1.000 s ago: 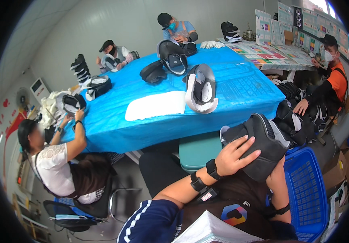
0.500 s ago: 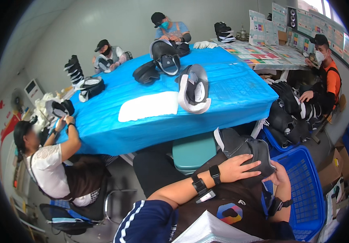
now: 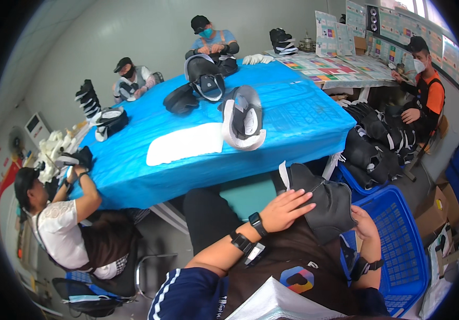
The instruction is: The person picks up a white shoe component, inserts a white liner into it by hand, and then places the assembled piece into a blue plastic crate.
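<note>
A black shoe upper [image 3: 328, 205], leather-like with stitched seams and a white strip at its far left corner, is held over my lap. My left hand [image 3: 289, 210] lies on its left side, fingers stretched out flat and apart. At its right edge my right hand [image 3: 365, 221] grips the upper between thumb and fingers; some fingertips are hidden beneath it. Ahead on the blue-covered table [image 3: 187, 169] stands another upper [image 3: 244, 118] with pale lining, beside a white sheet [image 3: 185, 144].
To my right is a blue plastic basket [image 3: 400, 250], with a heap of black uppers [image 3: 370, 154] beyond it. A teal stool [image 3: 248, 197] sits under the table edge. Co-workers sit at the left [image 3: 61, 224], at the far side [image 3: 213, 45] and at the right [image 3: 426, 96].
My left hand has slid leftward off the middle of the upper toward its left edge. The upper has turned and lies flatter; my right hand keeps its right edge. The view has shifted slightly.
</note>
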A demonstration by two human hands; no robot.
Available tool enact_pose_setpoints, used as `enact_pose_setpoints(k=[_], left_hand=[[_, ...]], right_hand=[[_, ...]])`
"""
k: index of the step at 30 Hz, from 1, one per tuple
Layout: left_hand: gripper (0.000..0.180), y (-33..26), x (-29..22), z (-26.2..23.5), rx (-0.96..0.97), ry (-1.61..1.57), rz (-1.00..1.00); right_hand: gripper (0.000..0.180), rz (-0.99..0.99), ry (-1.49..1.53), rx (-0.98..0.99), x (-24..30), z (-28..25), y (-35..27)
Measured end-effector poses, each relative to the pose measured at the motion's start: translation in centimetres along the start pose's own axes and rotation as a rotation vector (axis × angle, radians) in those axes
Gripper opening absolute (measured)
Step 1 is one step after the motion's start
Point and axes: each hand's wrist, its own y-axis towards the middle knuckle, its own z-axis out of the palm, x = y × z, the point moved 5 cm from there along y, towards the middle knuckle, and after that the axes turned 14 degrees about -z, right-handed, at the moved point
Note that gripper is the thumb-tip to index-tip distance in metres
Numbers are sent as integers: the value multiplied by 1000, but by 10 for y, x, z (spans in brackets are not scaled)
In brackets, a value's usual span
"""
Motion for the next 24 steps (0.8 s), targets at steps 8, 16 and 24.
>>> enact_pose_setpoints(k=[8, 16, 24], left_hand=[[46, 0, 7, -2, 126, -239, -142], [21, 2, -5, 10, 180, -596, -455], [28, 24, -28, 13, 94, -681, -561]], right_hand=[[26, -205, -317, -88, 6, -4, -1], [38, -966, -647, -595, 76, 46, -39], [21, -1144, -1548, 127, 106, 143, -48]])
